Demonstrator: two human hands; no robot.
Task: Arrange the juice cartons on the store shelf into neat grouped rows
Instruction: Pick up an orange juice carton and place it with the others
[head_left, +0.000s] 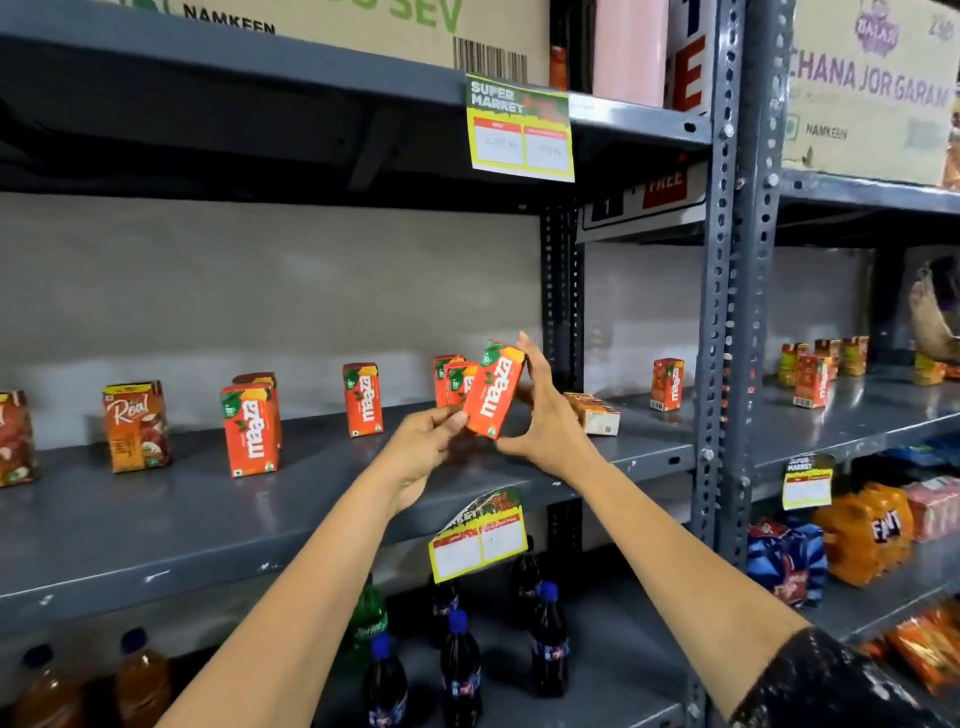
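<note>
An orange Maaza carton (494, 388) is tilted in the air above the grey shelf (218, 514). My left hand (421, 447) pinches its lower left corner and my right hand (545, 415) grips its right side. Behind it stand two more Maaza cartons (451, 380). Further left are a single Maaza carton (362, 399), a pair of Maaza cartons (251, 429), and a Real carton (136, 426). Another Real carton (14, 437) is cut off at the left edge. A pale carton (597, 413) lies flat to the right of my right hand.
A lone Maaza carton (667, 384) stands near the perforated steel upright (727, 312). Several cartons (821, 366) stand on the neighbouring shelf. Price tags (521, 130) hang from the shelf edges. Dark soda bottles (460, 670) stand on the shelf below.
</note>
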